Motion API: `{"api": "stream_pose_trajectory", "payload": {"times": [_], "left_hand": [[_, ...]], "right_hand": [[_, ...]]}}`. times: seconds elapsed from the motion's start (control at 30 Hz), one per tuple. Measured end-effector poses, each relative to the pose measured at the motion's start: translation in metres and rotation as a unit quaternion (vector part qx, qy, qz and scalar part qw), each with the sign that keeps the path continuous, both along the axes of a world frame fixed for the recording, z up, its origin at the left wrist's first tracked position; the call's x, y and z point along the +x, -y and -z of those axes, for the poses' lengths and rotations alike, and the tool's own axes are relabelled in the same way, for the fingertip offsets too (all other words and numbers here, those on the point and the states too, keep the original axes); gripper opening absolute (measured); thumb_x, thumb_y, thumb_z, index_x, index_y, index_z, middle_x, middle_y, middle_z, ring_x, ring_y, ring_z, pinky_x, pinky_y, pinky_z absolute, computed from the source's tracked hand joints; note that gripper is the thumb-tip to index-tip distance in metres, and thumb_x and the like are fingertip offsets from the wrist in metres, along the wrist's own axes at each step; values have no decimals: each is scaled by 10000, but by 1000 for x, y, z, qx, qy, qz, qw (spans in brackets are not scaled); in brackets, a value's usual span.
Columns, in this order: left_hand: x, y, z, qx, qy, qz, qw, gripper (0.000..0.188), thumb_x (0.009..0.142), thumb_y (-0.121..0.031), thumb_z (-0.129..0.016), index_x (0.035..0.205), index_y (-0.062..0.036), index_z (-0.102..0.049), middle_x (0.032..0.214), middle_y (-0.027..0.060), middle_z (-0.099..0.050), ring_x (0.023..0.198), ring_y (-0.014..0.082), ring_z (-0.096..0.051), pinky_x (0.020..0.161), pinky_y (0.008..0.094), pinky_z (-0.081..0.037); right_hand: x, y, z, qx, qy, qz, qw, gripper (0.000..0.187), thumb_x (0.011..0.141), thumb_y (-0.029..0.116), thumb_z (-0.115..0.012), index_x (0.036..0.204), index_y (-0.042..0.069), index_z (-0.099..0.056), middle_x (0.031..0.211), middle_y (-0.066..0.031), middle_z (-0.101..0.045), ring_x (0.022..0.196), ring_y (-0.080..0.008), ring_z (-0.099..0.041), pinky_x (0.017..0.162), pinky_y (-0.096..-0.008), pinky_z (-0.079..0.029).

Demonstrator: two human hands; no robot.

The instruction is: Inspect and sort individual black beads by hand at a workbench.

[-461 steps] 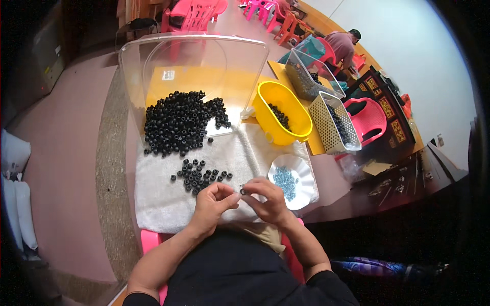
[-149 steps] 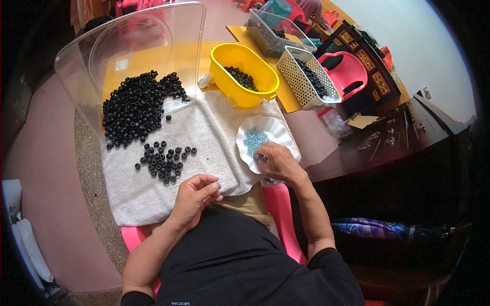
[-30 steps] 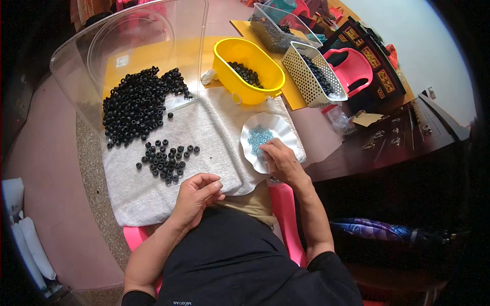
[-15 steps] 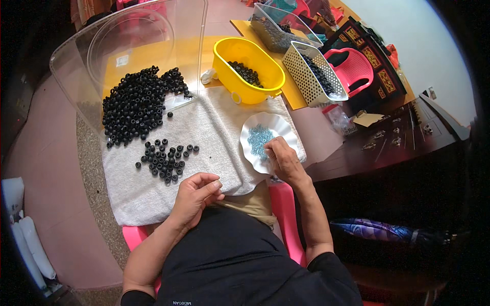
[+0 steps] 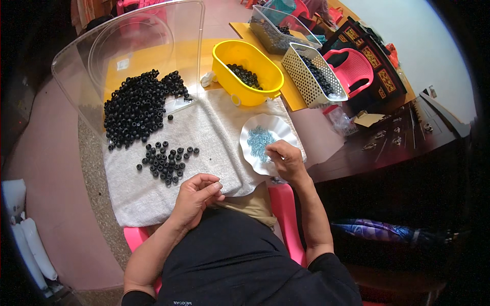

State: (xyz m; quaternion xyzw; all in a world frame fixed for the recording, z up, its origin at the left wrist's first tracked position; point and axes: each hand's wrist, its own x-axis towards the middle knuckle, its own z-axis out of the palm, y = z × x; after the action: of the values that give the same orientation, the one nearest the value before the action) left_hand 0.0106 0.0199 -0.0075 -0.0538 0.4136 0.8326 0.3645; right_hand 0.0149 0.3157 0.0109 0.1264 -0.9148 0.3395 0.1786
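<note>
From afar I had the right hand point(image 5: 287, 159) over the right part of the white scalloped plate point(image 5: 283, 131), thumb and fingertips pressed together; whether they pinched a piece, I could not tell. Pale blue bits point(image 5: 259, 140) lay on the plate, just left of those fingertips. My left hand point(image 5: 198, 196) was at the near edge of the white towel point(image 5: 145, 204), thumb against forefinger, anything between them too small to see. Loose black beads point(image 5: 162, 164) lay beyond it on the towel, more in the clear bin point(image 5: 178, 53).
</note>
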Motion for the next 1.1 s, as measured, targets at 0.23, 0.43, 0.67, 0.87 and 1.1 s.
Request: {"api": "stream_pose_trajectory", "payload": {"times": [0.23, 0.43, 0.67, 0.87, 1.1], "left_hand": [[-1, -1, 0, -2, 6, 4, 1000, 168, 908, -74, -653, 1052, 3, -616, 877, 63, -655, 781, 125, -636, 762, 293, -570], [0, -2, 7, 10, -15, 13, 1000, 156, 922, -94, -636, 1056, -16, -618, 912, 67, -659, 808, 127, -642, 769, 305, -577], [2, -2, 8, 24, -26, 15, 999, 157, 941, -112, -615, 1060, -10, -612, 920, 74, -646, 813, 127, -631, 775, 316, -575], [2, -5, 7, 29, -29, 13, 999, 151, 955, -145, -603, 1026, -12, -610, 919, 70, -632, 814, 123, -625, 766, 312, -573], [-1, -28, -6, -57, -116, 27, 991, 153, 947, -156, -623, 976, -6, -618, 801, 36, -630, 679, 106, -609, 688, 263, -548]], "right_hand": [[1, 4, -4, -4, 14, -2, 1000, 184, 829, -76, -613, 1003, -18, -632, 877, -135, -659, 759, -237, -655, 683, -306, -520], [1, 3, -5, -5, 14, 3, 1000, 171, 823, -68, -627, 987, -24, -637, 881, -137, -660, 778, -236, -659, 687, -302, -521], [7, 15, -15, -25, -14, 49, 998, 161, 813, -64, -655, 969, -24, -647, 888, -138, -663, 805, -235, -660, 702, -305, -518], [9, 7, -5, -42, 1, 30, 999, 173, 807, -94, -649, 969, -35, -645, 891, -137, -661, 807, -222, -655, 713, -285, -517], [19, 11, -13, -147, 57, -15, 987, 140, 833, -101, -639, 959, -42, -628, 927, -102, -640, 819, -145, -627, 712, -251, -509]]}}
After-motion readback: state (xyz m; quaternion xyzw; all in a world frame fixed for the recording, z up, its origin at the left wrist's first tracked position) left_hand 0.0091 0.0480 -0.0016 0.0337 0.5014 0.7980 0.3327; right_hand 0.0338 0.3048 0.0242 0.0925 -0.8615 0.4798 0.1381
